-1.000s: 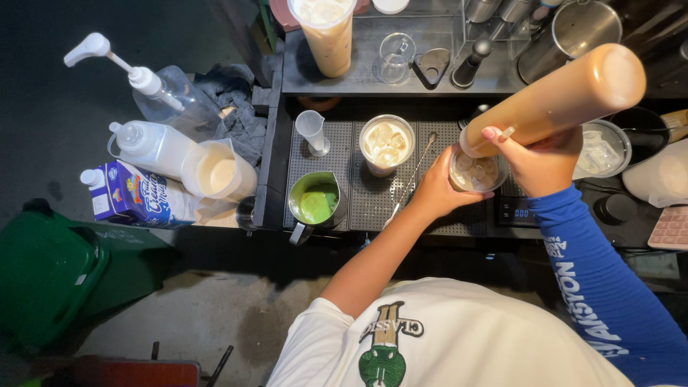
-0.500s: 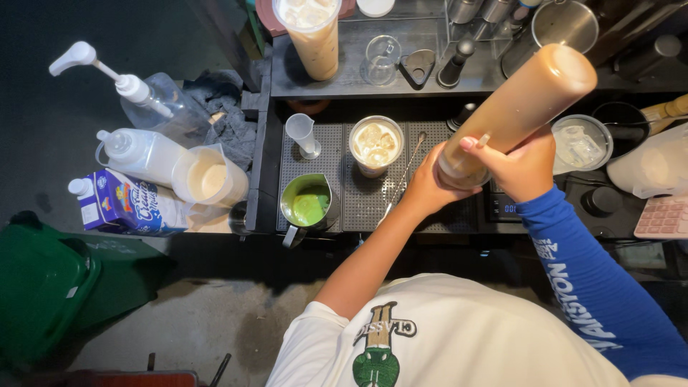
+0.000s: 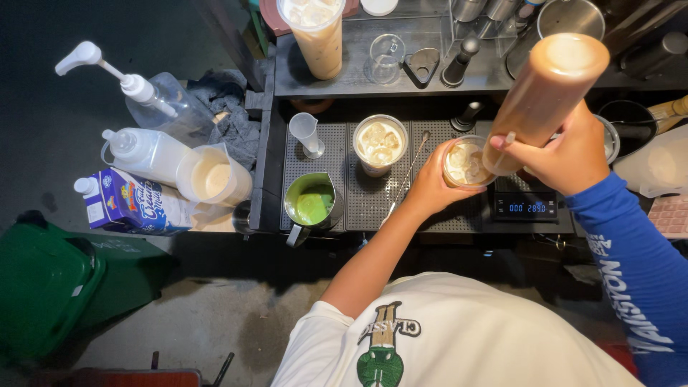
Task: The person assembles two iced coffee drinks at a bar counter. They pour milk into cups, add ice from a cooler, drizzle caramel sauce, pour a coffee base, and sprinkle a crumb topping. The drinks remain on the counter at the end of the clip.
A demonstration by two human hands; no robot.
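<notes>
From the head camera, the left hand [image 3: 430, 188] wraps around a clear cup of ice [image 3: 466, 163], fingers closed on its near side. The cup stands upright above the digital scale [image 3: 525, 206], at the right end of the perforated drip tray [image 3: 365, 201].

The right hand [image 3: 566, 154] is clamped around a tall squeeze bottle of tan liquid [image 3: 546, 100]. Its long axis runs from upper right down to lower left, steeply tilted, the nozzle end down at the cup's rim and the flat base pointing up towards the camera.

Room is tight: a second iced cup [image 3: 379, 143] stands just beside the left hand, with a long spoon [image 3: 405, 179] lying between them. A green-filled metal pitcher [image 3: 310, 204] sits near the tray's front edge. Open tray shows only around the small measuring cup [image 3: 306, 134].
</notes>
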